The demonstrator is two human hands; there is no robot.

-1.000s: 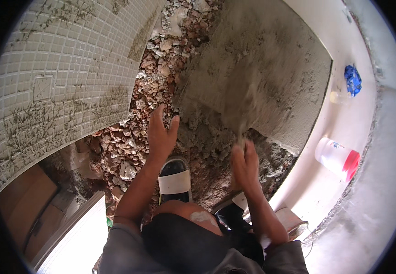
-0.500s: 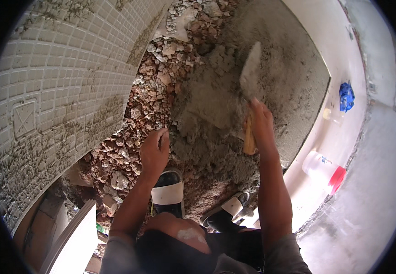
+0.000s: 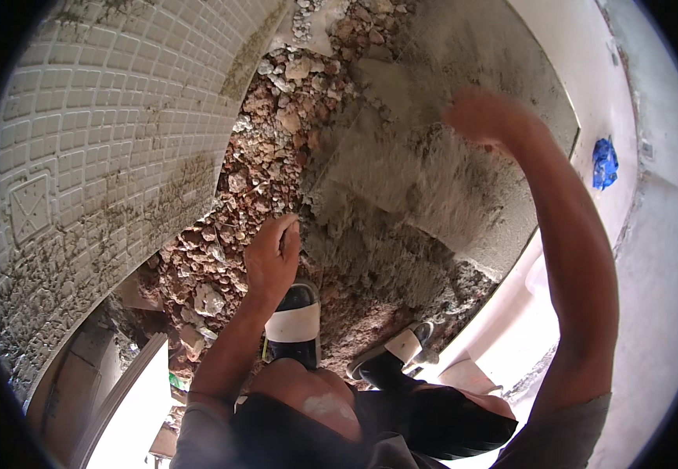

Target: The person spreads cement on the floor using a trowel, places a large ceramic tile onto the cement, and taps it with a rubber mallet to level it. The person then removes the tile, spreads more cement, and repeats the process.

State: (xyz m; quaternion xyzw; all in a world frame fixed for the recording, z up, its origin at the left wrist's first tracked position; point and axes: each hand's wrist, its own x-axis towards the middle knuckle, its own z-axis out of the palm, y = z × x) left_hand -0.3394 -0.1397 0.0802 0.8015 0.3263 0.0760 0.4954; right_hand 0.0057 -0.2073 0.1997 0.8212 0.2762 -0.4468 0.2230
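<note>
In the head view, one large grid-backed panel smeared with mortar closes off the left; reddish rubble separates it from the grey mortar bed. Right of the bed, one crumpled blue bag lies on a pale strip. Two sandals stand at the near edge.

Compared with half a second ago, the right hand is farther forward and rightward, its forearm now hiding the red-lidded jar. Blurred, it grips one trowel, the smeared blade over the mortar. The left hand, well apart, curls loosely above the rubble.
</note>
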